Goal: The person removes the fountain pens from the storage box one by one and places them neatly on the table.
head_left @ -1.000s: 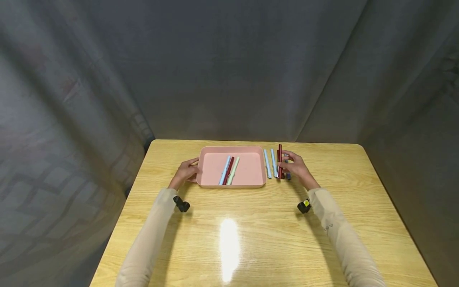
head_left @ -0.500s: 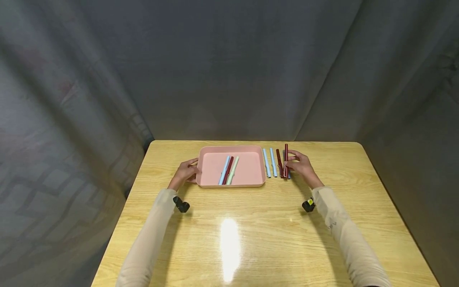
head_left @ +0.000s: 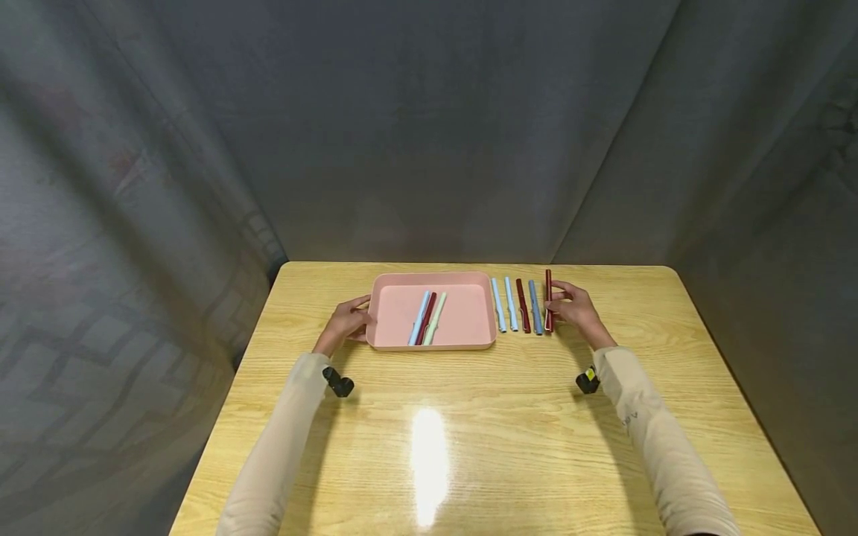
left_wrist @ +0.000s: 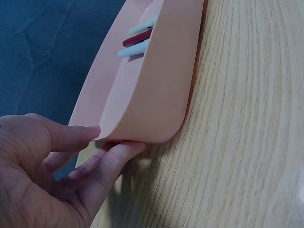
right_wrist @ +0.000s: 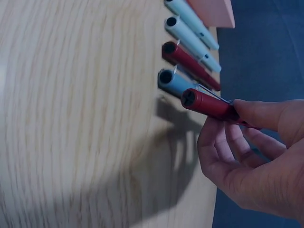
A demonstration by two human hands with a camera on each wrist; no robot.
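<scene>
A pink tray [head_left: 402,286] sits at the back middle of the wooden table [head_left: 469,417]. In it lie a light blue pen [head_left: 420,318], a dark red pen [head_left: 427,318] and a pale green pen [head_left: 436,318]. My left hand [head_left: 346,321] pinches the tray's left corner [left_wrist: 137,128] between thumb and fingers. To the tray's right lie two light blue pens [head_left: 504,304], a dark red pen [head_left: 522,316] and a blue pen [head_left: 534,316]. My right hand [head_left: 575,309] pinches another dark red pen [right_wrist: 211,107] just right of that row, slightly above the table.
Grey curtains [head_left: 429,126] hang close behind and beside the table. The table's back edge [head_left: 479,263] runs just beyond the tray and pens. A bright glare spot [head_left: 429,461] lies on the bare wood near me.
My right hand has carried the dark red pen rightward, from over the row to its right end, uncovering the blue pen. The left hand and tray have stayed put.
</scene>
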